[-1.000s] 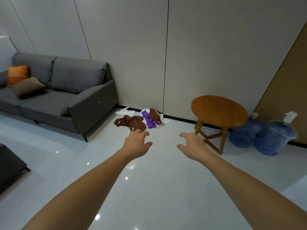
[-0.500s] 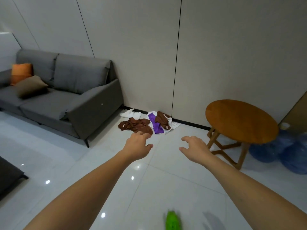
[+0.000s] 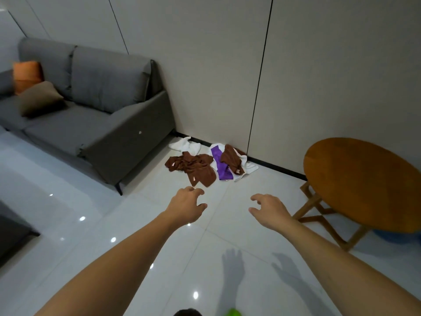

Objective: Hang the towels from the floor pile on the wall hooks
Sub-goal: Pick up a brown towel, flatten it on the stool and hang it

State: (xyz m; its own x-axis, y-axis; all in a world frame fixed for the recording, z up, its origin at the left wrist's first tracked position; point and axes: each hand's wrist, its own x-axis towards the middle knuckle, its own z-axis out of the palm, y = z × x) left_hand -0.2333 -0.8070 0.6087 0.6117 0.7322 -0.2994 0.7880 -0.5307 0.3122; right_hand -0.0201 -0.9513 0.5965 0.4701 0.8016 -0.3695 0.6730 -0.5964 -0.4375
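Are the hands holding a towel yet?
No. The left hand and right hand hold nothing; the towels lie on the floor.

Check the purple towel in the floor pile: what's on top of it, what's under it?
A small brown towel lies over the right side of the purple towel. White towels show beneath and around it. How many white ones, or anything deeper, is covered.

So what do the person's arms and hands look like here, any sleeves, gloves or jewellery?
Both forearms are bare as far up as the frame shows: no sleeves in view. The left hand and right hand wear no gloves, and no watch, bracelet or ring is visible. Only the backs of the hands show.
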